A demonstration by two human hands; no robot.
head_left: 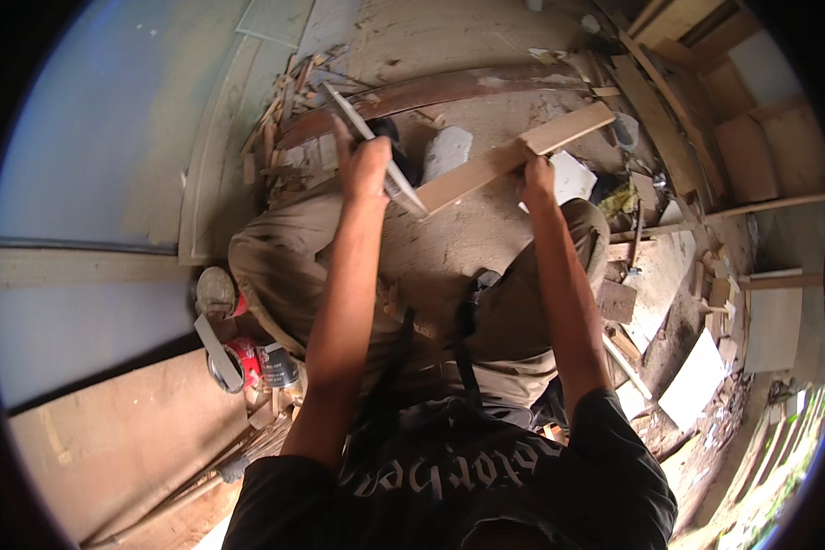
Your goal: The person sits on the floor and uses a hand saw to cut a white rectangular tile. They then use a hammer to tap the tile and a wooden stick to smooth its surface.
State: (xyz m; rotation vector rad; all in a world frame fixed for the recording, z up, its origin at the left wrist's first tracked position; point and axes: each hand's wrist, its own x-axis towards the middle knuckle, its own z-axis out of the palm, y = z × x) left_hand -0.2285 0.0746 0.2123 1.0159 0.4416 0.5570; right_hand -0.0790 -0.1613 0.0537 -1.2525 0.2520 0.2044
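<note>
Plank (513, 156) ahead over knees; metal square (376, 147) at its left end; tins (247, 357) lower left.

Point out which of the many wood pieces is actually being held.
The long pale plank, gripped by the right hand; all other boards and scraps lie loose on the floor.

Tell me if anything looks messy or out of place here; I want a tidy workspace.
Yes. Wood offcuts lie heaped on the floor beyond the left hand, and more scraps are scattered to the right. An opened can sits by the left knee. The plank held by the right hand looks intact.
</note>
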